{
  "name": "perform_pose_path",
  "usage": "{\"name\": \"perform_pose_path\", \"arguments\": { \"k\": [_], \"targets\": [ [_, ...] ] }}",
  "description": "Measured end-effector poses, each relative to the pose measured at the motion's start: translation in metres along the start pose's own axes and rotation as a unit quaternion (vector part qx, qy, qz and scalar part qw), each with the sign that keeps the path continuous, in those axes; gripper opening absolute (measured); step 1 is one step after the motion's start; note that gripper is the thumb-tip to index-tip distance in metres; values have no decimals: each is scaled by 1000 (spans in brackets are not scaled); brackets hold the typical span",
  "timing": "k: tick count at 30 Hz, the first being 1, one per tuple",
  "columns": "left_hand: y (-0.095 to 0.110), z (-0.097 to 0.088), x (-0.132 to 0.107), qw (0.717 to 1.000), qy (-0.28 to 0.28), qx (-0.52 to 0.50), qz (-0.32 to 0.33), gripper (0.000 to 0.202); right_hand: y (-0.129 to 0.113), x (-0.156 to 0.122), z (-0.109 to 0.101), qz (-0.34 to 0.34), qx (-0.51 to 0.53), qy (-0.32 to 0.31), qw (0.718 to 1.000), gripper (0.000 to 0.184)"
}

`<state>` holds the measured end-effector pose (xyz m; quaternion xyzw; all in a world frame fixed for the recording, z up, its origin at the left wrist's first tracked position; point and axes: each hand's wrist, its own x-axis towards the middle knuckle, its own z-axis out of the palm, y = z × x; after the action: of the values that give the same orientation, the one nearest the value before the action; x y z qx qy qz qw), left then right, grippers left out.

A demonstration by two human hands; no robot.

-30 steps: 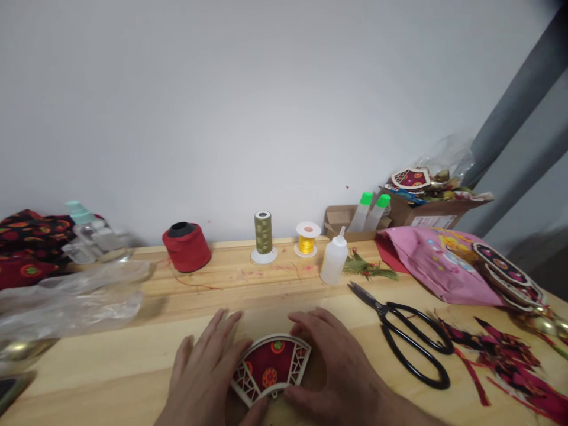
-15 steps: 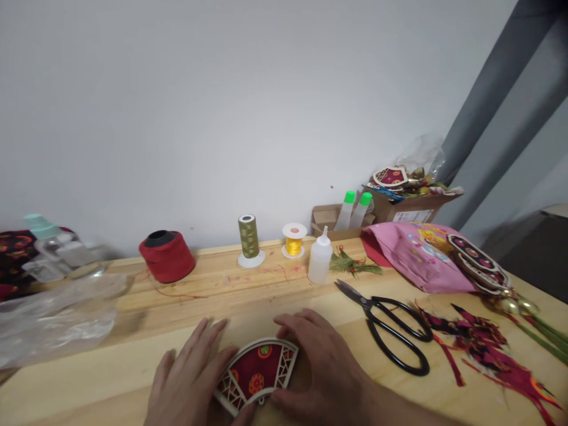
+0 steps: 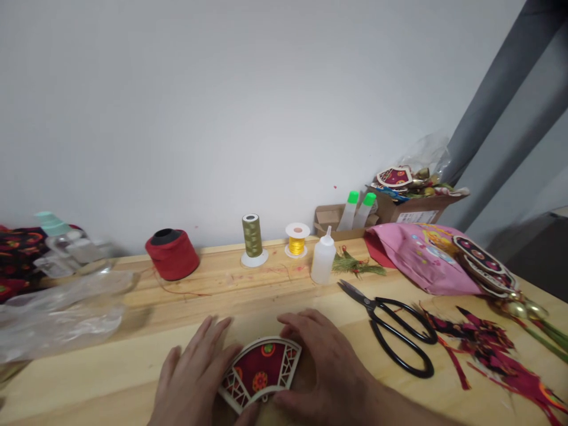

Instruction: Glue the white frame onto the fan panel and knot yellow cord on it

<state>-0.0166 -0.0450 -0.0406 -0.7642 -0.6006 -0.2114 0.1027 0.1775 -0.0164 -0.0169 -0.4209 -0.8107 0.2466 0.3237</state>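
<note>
A fan-shaped wooden ornament (image 3: 267,371), with dark red patterned fabric inside a pale lattice frame, lies between my two hands at the bottom middle. My left hand (image 3: 190,374) holds its left side, with the thumb at the lower edge and the other fingers lying along the frame. On the right, my right hand (image 3: 332,368) grips the frame between curled fingers at the top corner and the thumb below. A small loop shows at the ornament's lower edge. Black-handled scissors (image 3: 396,326) lie just right of my right hand.
Behind stand a red thread cone (image 3: 174,260), a green thread spool (image 3: 252,238), a yellow cord spool (image 3: 296,245) and a squeeze bottle (image 3: 323,260). Fabric scraps (image 3: 490,343) and a pink bag (image 3: 426,260) lie at right. Clear plastic (image 3: 66,313) covers the left.
The whole view has shifted slightly, so things appear a little further right. Both hands keep their hold on the fan-shaped ornament.
</note>
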Motion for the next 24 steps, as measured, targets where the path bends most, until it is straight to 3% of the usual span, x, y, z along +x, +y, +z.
{"name": "perform_pose_path", "arguments": {
  "k": [7,24],
  "targets": [
    [-1,-2,-1,1000,2,-8,1,45,3,-1,-4,18,17,-8,1000,56],
    [-1,-1,1,1000,17,5,16,42,2,-1,-2,-4,-22,-9,1000,58]
  ]
}}
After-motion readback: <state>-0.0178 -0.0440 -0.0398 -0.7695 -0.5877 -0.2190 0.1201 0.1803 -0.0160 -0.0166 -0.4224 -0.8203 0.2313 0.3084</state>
